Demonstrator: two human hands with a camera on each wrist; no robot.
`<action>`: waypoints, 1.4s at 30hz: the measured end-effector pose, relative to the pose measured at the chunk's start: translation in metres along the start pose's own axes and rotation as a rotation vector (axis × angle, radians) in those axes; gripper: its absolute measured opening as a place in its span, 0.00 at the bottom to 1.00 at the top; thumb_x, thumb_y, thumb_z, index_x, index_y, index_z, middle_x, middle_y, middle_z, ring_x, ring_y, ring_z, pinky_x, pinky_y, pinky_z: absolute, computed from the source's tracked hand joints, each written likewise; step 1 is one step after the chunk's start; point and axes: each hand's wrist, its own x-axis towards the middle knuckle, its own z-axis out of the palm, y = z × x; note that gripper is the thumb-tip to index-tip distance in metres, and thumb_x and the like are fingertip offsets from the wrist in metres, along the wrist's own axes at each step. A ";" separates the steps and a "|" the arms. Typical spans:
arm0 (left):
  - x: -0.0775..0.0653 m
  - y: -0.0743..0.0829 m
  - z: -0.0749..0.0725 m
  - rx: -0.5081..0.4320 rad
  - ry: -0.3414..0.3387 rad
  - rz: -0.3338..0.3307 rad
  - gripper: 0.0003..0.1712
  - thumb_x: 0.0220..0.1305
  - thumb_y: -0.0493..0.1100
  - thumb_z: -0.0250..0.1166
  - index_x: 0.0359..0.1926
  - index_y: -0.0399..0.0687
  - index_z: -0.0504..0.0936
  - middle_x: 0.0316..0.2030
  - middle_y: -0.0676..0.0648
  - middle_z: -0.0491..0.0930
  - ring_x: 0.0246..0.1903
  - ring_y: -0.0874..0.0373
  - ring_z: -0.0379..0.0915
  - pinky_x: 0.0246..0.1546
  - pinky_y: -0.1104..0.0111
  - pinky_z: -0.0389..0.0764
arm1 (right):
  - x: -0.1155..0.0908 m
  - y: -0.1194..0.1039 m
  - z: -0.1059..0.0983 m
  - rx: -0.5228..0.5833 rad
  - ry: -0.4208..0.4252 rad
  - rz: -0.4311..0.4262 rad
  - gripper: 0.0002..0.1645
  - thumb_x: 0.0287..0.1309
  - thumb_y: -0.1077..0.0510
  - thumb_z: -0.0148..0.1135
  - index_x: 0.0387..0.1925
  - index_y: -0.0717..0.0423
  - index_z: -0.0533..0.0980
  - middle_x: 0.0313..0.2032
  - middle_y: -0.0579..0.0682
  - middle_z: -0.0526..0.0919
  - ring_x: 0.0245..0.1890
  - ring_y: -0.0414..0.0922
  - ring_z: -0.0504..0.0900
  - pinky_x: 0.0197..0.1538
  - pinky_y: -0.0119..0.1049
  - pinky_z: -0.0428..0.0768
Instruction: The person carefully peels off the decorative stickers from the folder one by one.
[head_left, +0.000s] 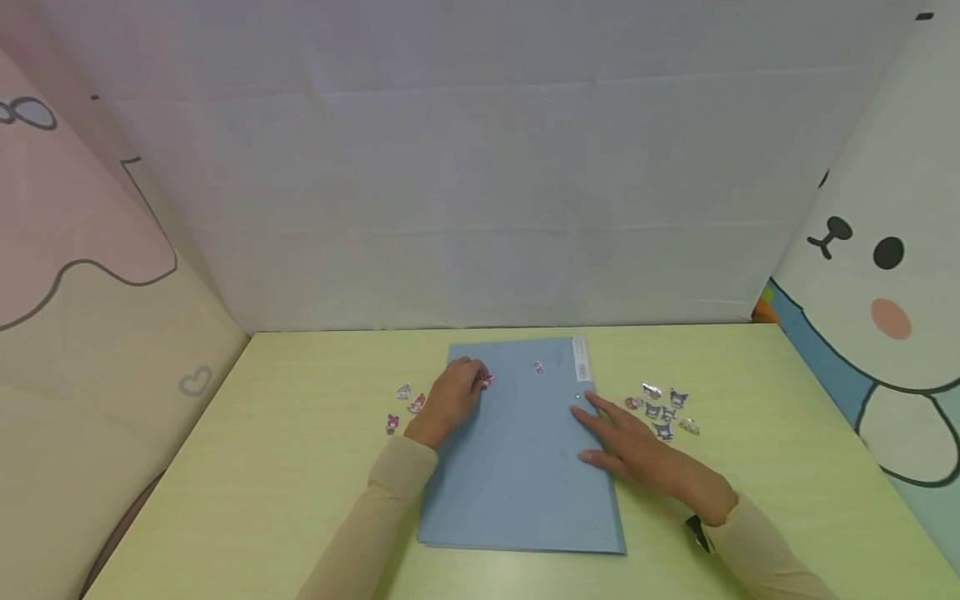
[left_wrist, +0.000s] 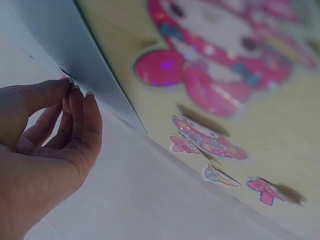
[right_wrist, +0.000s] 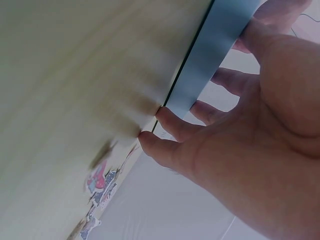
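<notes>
A blue folder (head_left: 517, 475) lies on the table, with a white barcode label (head_left: 581, 360) at its top right corner. Over the folder's upper left part, my left hand (head_left: 452, 396) pinches a small pink cartoon sticker (head_left: 488, 381) between thumb and fingertips; the fingers mostly hide it in the left wrist view. Another small sticker (head_left: 537, 367) sits near the folder's top. My right hand (head_left: 645, 450) is spread along the folder's right edge, some fingertips on the cover. In the right wrist view, two fingertips (right_wrist: 150, 137) come down at the tabletop beside that edge.
Several pink and pale stickers, among them a pink one (head_left: 392, 424), lie left of the folder. Right of it is a group of mostly dark-and-white stickers (head_left: 663, 431). A white wall panel (head_left: 487, 208) rises behind the yellow-green table (head_left: 300, 467), with printed cloths at both sides.
</notes>
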 end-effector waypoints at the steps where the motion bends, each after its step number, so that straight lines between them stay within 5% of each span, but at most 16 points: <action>1: 0.000 0.000 0.000 0.001 0.004 0.005 0.04 0.67 0.28 0.66 0.40 0.37 0.83 0.35 0.43 0.80 0.40 0.49 0.77 0.46 0.58 0.81 | 0.000 0.000 0.000 -0.002 0.000 -0.002 0.37 0.71 0.52 0.63 0.74 0.64 0.65 0.73 0.71 0.61 0.70 0.70 0.63 0.66 0.67 0.67; 15: -0.004 -0.005 -0.006 -0.014 0.043 0.058 0.05 0.66 0.27 0.66 0.38 0.38 0.81 0.34 0.43 0.80 0.39 0.48 0.77 0.45 0.57 0.80 | -0.002 0.001 -0.001 0.009 -0.021 0.025 0.37 0.73 0.50 0.61 0.75 0.62 0.64 0.74 0.69 0.59 0.72 0.70 0.61 0.67 0.68 0.64; 42: -0.027 -0.022 -0.028 -0.087 0.044 -0.010 0.02 0.68 0.31 0.65 0.39 0.37 0.80 0.34 0.45 0.80 0.38 0.51 0.76 0.43 0.57 0.79 | -0.002 0.000 -0.002 0.029 -0.026 0.022 0.38 0.73 0.49 0.60 0.75 0.62 0.63 0.75 0.69 0.58 0.72 0.70 0.60 0.67 0.69 0.63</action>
